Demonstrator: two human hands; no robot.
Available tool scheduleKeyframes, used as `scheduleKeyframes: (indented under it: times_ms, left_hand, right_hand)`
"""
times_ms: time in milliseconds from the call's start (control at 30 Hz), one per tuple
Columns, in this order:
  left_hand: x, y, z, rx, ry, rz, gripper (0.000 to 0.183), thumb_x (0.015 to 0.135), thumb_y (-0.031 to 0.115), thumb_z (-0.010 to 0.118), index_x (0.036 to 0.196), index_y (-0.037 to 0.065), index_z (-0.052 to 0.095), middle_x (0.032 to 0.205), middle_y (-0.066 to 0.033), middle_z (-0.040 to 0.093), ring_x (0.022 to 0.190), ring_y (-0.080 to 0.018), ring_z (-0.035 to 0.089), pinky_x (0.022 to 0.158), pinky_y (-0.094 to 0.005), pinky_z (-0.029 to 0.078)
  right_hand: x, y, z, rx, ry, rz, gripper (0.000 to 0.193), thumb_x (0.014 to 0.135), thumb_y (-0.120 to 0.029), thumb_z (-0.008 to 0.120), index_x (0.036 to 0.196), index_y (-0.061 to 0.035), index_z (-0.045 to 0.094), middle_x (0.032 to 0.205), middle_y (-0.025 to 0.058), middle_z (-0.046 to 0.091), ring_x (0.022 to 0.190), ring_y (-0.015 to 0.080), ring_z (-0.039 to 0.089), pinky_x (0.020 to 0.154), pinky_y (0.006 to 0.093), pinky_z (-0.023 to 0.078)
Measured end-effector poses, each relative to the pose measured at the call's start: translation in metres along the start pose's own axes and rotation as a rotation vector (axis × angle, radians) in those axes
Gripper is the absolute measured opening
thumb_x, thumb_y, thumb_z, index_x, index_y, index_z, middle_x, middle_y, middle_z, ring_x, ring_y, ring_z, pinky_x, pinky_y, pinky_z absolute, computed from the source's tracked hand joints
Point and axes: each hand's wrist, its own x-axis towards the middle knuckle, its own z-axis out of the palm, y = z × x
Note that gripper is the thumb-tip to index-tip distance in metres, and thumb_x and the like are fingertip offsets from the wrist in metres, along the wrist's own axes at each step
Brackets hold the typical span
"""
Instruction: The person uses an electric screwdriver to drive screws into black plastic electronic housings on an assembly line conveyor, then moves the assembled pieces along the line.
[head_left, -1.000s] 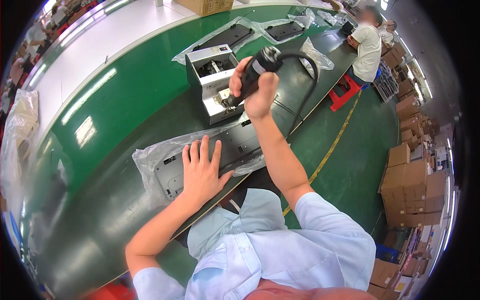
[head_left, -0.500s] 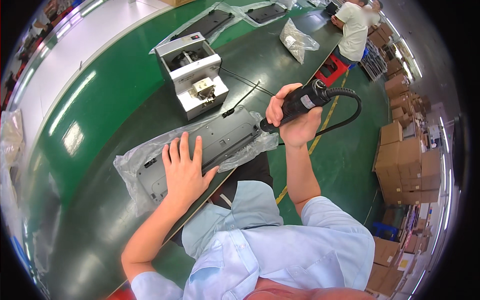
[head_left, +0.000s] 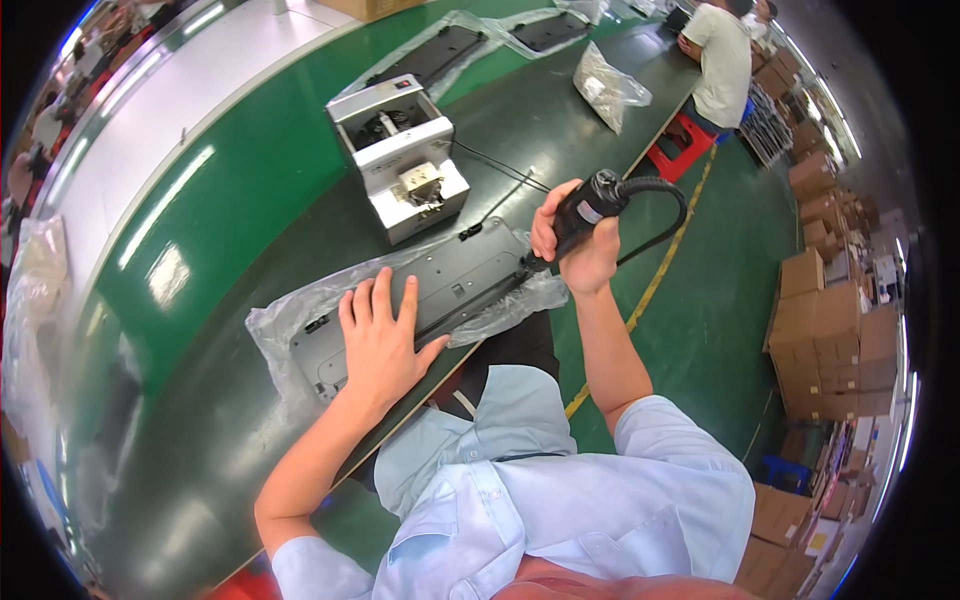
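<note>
The left hand [head_left: 378, 343] lies flat, fingers spread, on a grey metal panel [head_left: 430, 295] resting on a clear plastic bag [head_left: 290, 315] on the green worktop [head_left: 230, 200]. The right hand [head_left: 580, 245] has its fingers wrapped around a black electric screwdriver [head_left: 583, 208], its tip at the panel's right end, near a grey screw feeder [head_left: 400, 155].

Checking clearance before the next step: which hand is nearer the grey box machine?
Right. The right hand grips the driver off the machine's right side, apart from it. The left hand lies flat on the grey panel, farther below.
</note>
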Motion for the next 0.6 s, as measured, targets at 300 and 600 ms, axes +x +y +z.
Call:
scheduleKeyframes:
  times_ms: [300,600]
  left_hand:
    - [0.039,0.041,0.023,-0.034,0.033,-0.022,0.083,0.076,0.049,0.083,0.140,0.002,0.058,0.147,-0.0278,0.045,0.134,-0.0448,0.041,0.111,-0.0621,0.031]
    - [-0.026,0.003,-0.017,-0.019,0.076,-0.110,0.079,0.080,0.041,0.082,0.139,-0.004,0.055,0.153,-0.0283,0.041,0.144,-0.0505,0.033,0.116,-0.0683,0.024]
  right_hand:
    - [0.079,0.006,0.099,0.285,-0.033,-0.331,0.079,0.086,-0.073,0.069,0.105,0.0030,0.057,0.068,0.0086,0.057,0.057,0.0154,0.055,0.050,0.0280,0.043]
    - [0.069,0.021,0.096,0.069,-0.067,-0.138,0.083,0.088,-0.080,0.055,0.110,0.0005,0.054,0.068,0.0077,0.055,0.055,0.0152,0.051,0.055,0.0317,0.045]
